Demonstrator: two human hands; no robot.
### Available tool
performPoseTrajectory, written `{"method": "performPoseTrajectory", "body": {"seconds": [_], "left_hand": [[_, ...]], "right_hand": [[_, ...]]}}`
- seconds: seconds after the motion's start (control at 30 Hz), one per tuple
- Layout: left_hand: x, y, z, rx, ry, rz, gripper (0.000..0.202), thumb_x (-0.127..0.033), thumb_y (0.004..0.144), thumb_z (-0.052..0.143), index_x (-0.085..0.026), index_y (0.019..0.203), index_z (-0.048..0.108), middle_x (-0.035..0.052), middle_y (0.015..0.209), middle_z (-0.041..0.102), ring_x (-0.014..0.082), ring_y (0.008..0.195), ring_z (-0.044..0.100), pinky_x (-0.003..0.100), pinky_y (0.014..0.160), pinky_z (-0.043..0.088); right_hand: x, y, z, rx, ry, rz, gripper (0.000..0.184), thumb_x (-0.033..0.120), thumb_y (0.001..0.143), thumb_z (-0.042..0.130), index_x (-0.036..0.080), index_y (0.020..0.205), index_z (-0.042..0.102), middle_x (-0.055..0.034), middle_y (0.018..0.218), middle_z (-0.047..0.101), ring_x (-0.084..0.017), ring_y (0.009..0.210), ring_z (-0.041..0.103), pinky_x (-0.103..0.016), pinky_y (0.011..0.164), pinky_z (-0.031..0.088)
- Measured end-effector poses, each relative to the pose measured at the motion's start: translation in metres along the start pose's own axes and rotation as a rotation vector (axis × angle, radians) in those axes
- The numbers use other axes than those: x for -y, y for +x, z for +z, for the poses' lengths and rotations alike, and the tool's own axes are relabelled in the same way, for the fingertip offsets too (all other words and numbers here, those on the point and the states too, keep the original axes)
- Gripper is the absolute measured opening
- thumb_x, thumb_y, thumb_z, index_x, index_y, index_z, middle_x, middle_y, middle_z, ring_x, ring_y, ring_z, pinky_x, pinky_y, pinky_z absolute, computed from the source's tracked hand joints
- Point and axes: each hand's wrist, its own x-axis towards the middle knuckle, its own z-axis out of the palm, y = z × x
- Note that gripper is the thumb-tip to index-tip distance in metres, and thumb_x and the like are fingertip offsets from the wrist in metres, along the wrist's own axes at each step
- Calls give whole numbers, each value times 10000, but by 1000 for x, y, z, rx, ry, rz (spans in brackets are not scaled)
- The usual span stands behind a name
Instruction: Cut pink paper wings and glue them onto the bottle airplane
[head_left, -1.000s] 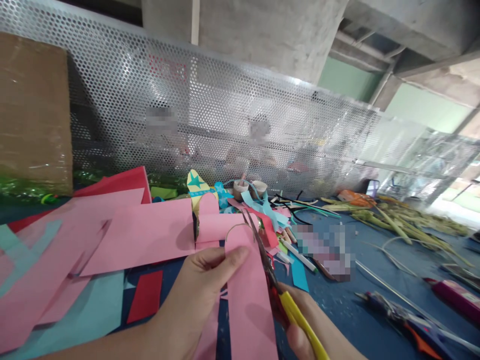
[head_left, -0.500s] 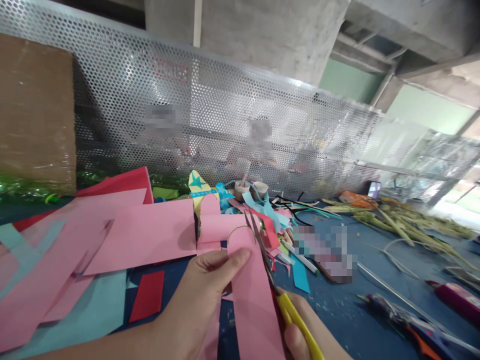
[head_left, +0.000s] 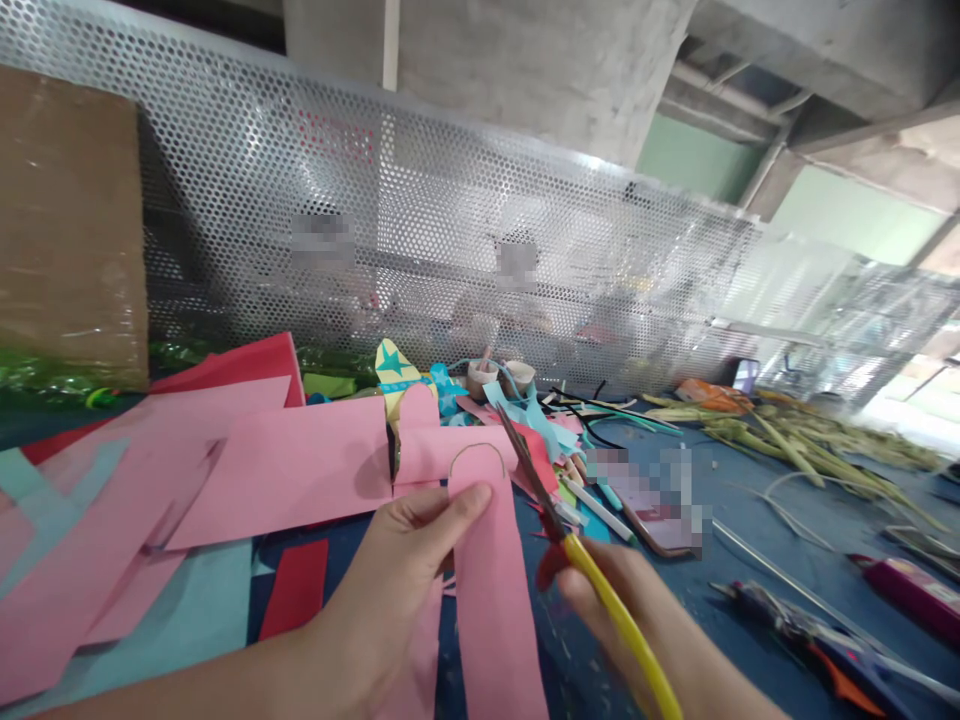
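Note:
My left hand pinches a long pink paper strip near its rounded top, which has a dark curved line along the edge. In my right hand is a pair of scissors with yellow handles, the blades pointing up and away. The blades look closed and lie just right of the strip, apart from it. Behind the strip, more pink paper lies on the blue table, with a rounded pink piece and a yellow piece with blue stars beside it.
Left are light blue paper and a red paper piece. To the right lie a phone, a glue gun, a purple tool and dried stalks. A perforated metal screen stands behind, with people beyond it.
The scissors have moved right, away from the pink strip's edge, and their blades have come together. My left hand keeps its hold, shifting slightly left with the strip.

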Motion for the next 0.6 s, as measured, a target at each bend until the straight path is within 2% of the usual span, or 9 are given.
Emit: {"method": "performPoseTrajectory", "body": {"seconds": [0.07, 0.13, 0.2, 0.3, 0.4, 0.5, 0.57, 0.6], "left_hand": [[-2, 3, -3, -34, 61, 14, 312, -449, 676, 769, -183, 577, 640, -25, 522, 571, 115, 516, 514, 214, 539, 419], [-5, 8, -6, -79, 110, 27, 372, -461, 678, 757, -188, 525, 555, -58, 471, 459, 94, 457, 416, 205, 477, 344], [-9, 13, -9, -91, 134, 54, 401, -459, 680, 742, -195, 511, 491, -71, 474, 408, 91, 455, 365, 208, 479, 327], [-14, 20, -11, -60, 154, 92, 334, -423, 693, 699, -202, 544, 499, -54, 541, 461, 115, 523, 417, 228, 562, 377], [-19, 23, -11, -33, 215, 79, 328, -427, 709, 663, -208, 539, 486, -57, 542, 417, 126, 525, 397, 244, 569, 360], [-21, 24, -11, 56, 386, 47, 385, -499, 729, 648, -208, 542, 478, -64, 534, 353, 120, 509, 321, 237, 534, 306], [-20, 24, -13, 171, 561, 42, 415, -537, 757, 625, -203, 552, 486, -68, 533, 311, 112, 500, 255, 234, 495, 234], [-18, 24, -15, 240, 648, 48, 429, -548, 778, 604, -200, 554, 489, -70, 531, 285, 110, 495, 223, 240, 481, 192]], "right_hand": [[-11, 8, -17, -21, -284, 132, 552, 737, 799, 352, 218, 663, 483, 16, 515, 442, -166, 455, 454, -278, 452, 327], [-27, 14, -31, -111, -545, 195, 427, 622, 820, 406, 223, 696, 493, -32, 580, 557, -236, 559, 569, -313, 530, 367], [-45, 16, -41, -116, -687, 221, 328, 496, 863, 398, 212, 759, 523, -89, 677, 651, -284, 657, 639, -333, 572, 389], [-61, 14, -45, -20, -762, 204, 302, 423, 896, 411, 191, 782, 567, -145, 776, 707, -310, 739, 678, -332, 586, 405], [-57, 13, -47, 69, -744, 195, 345, 424, 901, 424, 204, 701, 599, -130, 740, 711, -304, 690, 670, -326, 554, 381], [-39, 13, -48, -11, -606, 181, 457, 524, 907, 377, 220, 619, 560, -73, 577, 625, -254, 567, 593, -323, 527, 351], [-25, 11, -45, -56, -309, 116, 480, 597, 894, 370, 217, 673, 562, -42, 579, 584, -218, 562, 563, -316, 539, 393], [-19, 10, -42, -21, -75, 77, 468, 628, 874, 405, 209, 760, 581, -34, 624, 593, -205, 592, 573, -309, 564, 434]]}}
